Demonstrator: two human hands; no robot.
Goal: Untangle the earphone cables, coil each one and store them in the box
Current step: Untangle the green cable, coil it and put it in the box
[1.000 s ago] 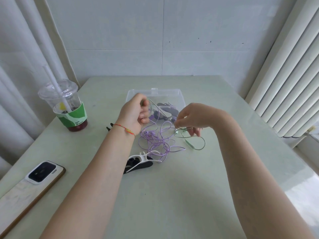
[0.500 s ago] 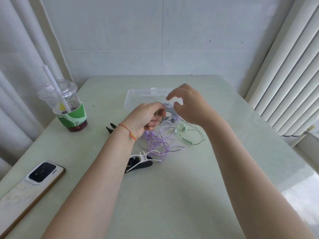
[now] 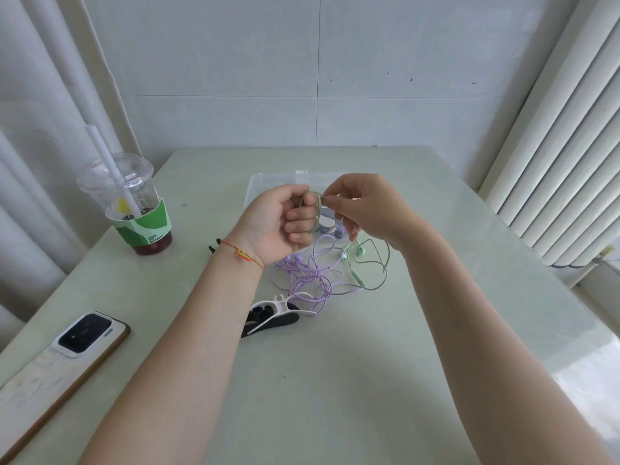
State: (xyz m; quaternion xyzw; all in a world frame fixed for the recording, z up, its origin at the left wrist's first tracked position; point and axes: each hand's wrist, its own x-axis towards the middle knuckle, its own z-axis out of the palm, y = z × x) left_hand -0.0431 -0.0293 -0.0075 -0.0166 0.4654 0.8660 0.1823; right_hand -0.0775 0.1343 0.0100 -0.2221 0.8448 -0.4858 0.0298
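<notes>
near bench (image 3: 335,397) bare; purple cable tangle (image 3: 308,276), winders (image 3: 273,317) front the box (image 3: 268,182); cup (image 3: 134,209), phone (image 3: 84,337) left.

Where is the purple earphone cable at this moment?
In the head view the purple earphone cable lies in a loose tangle on the table at centre, just below the left hand, between the white cable winder and the green earphone cable.
</notes>
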